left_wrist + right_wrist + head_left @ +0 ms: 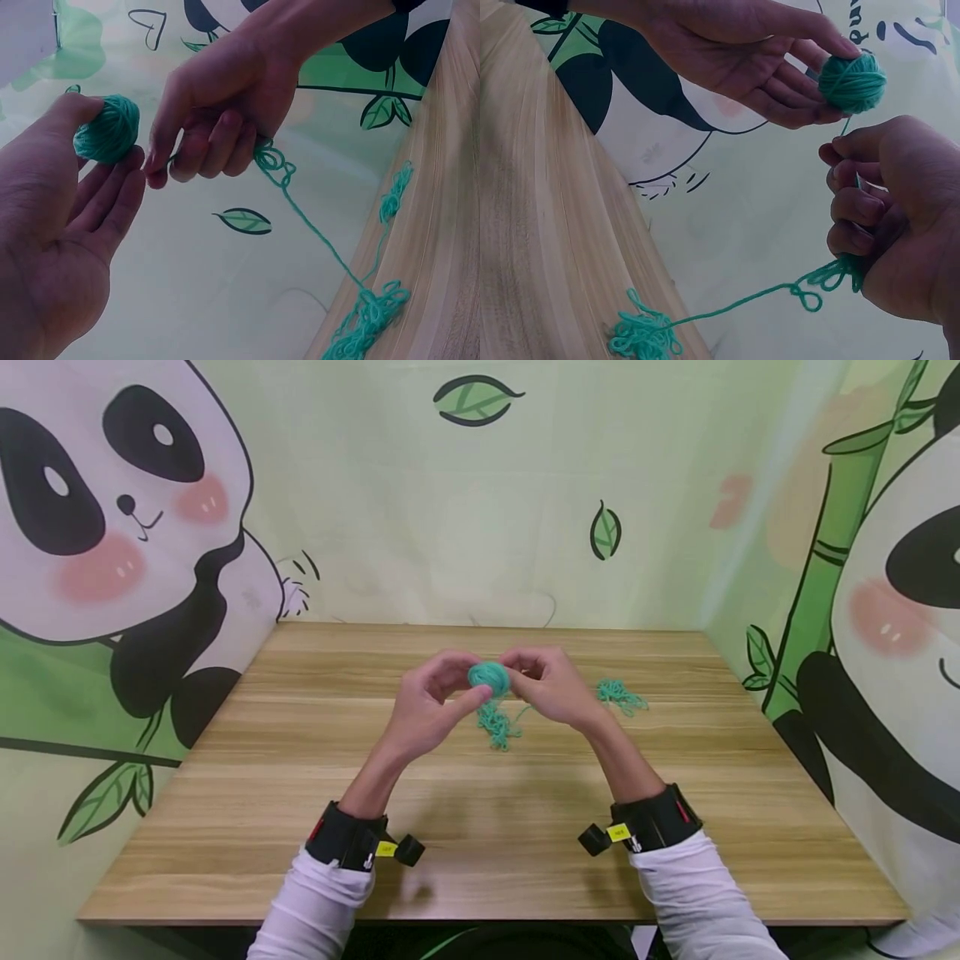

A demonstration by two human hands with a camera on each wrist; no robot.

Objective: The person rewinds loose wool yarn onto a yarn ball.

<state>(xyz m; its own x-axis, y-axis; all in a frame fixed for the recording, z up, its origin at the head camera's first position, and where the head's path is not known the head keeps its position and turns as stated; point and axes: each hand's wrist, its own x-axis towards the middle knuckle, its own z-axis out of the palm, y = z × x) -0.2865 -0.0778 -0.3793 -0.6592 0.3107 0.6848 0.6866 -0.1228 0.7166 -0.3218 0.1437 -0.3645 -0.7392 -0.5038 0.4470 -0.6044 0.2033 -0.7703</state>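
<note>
My left hand (429,703) pinches a small ball of teal yarn (489,678) between thumb and fingertips, above the table. Close beside it, my right hand (551,685) pinches the yarn strand between thumb and index finger, its other fingers curled in. A short piece of strand (846,126) runs from the ball to those fingertips. Loose loops of yarn (832,276) hang from the lower side of the right fist. From them a strand (319,234) leads down to a tangled yarn heap (495,724) on the table below the hands.
A second loose yarn heap (619,693) lies farther right on the wooden table (495,827); a thin strand joins the two heaps in the left wrist view. Behind the table hangs a pale green backdrop (360,485) with pandas and leaves.
</note>
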